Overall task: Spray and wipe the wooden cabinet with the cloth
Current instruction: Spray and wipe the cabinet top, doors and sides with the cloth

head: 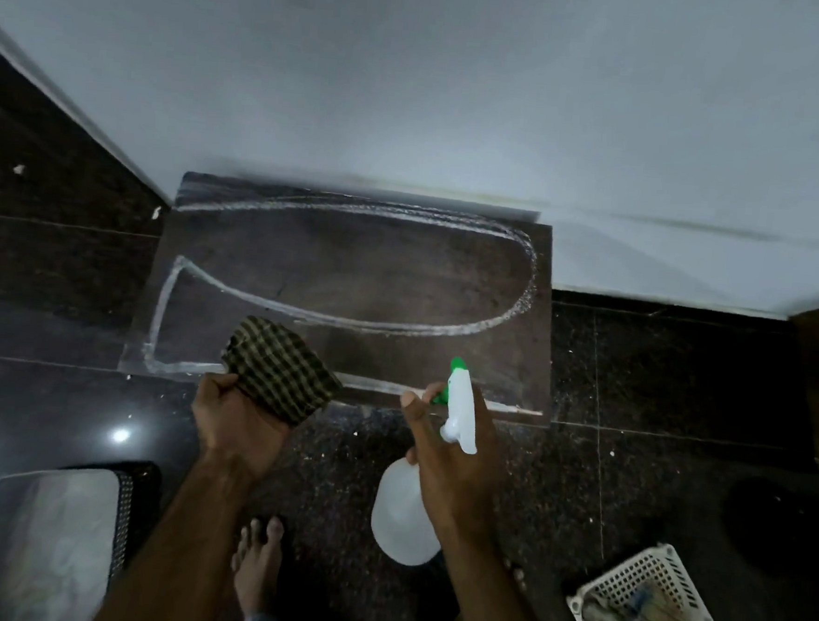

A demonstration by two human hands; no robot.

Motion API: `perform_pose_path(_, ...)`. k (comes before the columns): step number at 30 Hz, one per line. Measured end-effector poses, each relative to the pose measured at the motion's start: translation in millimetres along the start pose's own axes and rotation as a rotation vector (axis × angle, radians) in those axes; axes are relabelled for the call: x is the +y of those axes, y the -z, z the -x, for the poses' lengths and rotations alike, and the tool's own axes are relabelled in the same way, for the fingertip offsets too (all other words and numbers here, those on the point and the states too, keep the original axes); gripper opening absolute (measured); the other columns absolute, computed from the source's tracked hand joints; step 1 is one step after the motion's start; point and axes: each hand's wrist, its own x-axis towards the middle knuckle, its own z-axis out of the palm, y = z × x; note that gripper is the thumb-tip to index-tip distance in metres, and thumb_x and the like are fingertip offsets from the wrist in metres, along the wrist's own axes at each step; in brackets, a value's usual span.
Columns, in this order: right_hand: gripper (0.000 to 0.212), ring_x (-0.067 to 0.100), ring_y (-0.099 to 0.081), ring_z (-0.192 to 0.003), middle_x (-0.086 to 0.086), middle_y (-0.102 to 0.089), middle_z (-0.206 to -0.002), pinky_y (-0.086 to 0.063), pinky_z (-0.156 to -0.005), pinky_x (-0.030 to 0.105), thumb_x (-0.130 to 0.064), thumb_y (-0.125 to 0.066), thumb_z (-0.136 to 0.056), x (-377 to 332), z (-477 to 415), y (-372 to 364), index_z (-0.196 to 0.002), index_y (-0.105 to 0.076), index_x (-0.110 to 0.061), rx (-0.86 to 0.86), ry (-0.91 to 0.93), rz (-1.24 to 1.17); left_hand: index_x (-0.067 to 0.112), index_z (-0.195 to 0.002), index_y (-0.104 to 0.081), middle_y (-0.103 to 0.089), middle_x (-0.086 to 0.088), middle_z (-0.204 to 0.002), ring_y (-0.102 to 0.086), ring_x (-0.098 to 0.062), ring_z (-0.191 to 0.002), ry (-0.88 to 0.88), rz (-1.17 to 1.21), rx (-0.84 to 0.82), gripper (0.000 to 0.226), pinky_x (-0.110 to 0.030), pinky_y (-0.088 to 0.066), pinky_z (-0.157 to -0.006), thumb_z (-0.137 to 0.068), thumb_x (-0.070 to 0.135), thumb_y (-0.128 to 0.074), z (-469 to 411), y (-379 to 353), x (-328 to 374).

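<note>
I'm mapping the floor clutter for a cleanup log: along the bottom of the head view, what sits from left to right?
Grey mat → bare foot → spray bottle held in the right hand → white basket.

Two hands (239, 424) – one cloth (280, 369) (checked)

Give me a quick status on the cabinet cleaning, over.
Left hand grips checked cloth; right hand holds spray bottle. Wooden cabinet top streaked with spray lines, unwiped. Nothing on it in the way.
</note>
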Motion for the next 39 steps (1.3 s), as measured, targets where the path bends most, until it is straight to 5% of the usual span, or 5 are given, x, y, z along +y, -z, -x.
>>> perform_pose_path(3,0.041,0.034,-0.068,-0.072,0.003,-0.075,-0.096,-0.065,-0.071,0.053,-0.064,-0.081,-0.081,-5,5,-32,-0.111,-0.071,-0.039,-0.043,0.025,0.003,0.015,-0.134,-0.066,-0.067,-0.01,-0.136,-0.071,-0.028,-0.113,-0.016,0.041,0.019,0.068,-0.043,-0.063,-0.08,-0.072,0.035,-0.047,-1,29,25)
perform_pose_path(7,0.037,0.036,-0.074,-0.079,0.007,-0.077,-0.09,-0.065,-0.072,0.053,-0.085,-0.073,-0.071,-18,2,-78,-0.104,-0.062,-0.073,0.037,0.046,0.001,0.019,-0.106,-0.082,-0.067,-0.011,-0.136,-0.065,-0.031,-0.124,-0.062,0.039,0.059,0.052,-0.049,-0.052,-0.103,-0.072,0.035,-0.046,-6,58,55)
perform_pose_path(18,0.018,0.023,-0.068,-0.06,0.002,-0.074,-0.079,-0.062,-0.059,0.043,-0.055,-0.084,-0.085,-43,11,-158,-0.097,-0.07,-0.056,-0.312,0.061,0.173,0.017,-0.14,-0.061,-0.065,-0.009,-0.139,-0.066,-0.029,-0.123,-0.167,0.127,0.027,0.107,-0.049,-0.045,-0.109,-0.037,0.04,-0.081,-7,110,121)
perform_pose_path(24,0.027,0.028,-0.066,-0.067,0.001,-0.067,-0.076,-0.06,-0.066,0.052,-0.06,-0.074,-0.085,-7,51,-165,-0.086,-0.063,-0.036,-0.385,0.182,0.302,0.017,-0.107,-0.081,-0.073,-0.01,-0.125,-0.071,-0.029,-0.109,-0.144,0.129,0.111,0.054,-0.045,-0.052,-0.095,-0.07,0.035,-0.046,-3,117,136)
perform_pose_path(39,0.02,0.022,-0.067,-0.073,0.001,-0.071,-0.083,-0.061,-0.073,0.049,-0.036,-0.085,-0.092,8,65,-154,-0.093,-0.069,-0.022,-0.437,0.074,0.298,0.012,-0.147,-0.053,-0.065,-0.015,-0.138,-0.057,-0.034,-0.132,-0.083,0.08,0.168,0.076,-0.05,-0.042,-0.111,-0.076,0.036,-0.041,-15,98,134)
